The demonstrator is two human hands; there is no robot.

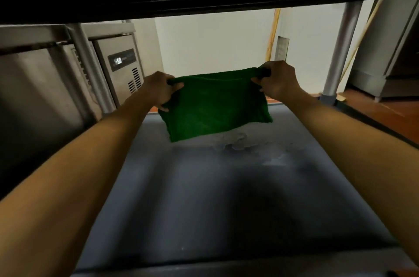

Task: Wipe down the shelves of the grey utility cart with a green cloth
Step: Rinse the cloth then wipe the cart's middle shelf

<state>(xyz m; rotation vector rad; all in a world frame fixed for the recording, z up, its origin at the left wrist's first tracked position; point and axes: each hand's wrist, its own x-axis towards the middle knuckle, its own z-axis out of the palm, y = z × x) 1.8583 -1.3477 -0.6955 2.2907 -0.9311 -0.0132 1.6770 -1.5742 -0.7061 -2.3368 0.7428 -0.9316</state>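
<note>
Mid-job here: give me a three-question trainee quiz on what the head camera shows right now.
1. True or false: the green cloth lies flat on the grey shelf.
2. Which hands grip the cloth? A) left hand only B) right hand only C) both
3. Fill in: pale smudges on the shelf lie just ____ the cloth's hanging edge.

Key: 1 false, it is held up, stretched between the hands. 2 C. 3 below.

Grey cart shelf (226, 186), bare, pale smudges (238, 143).
</note>
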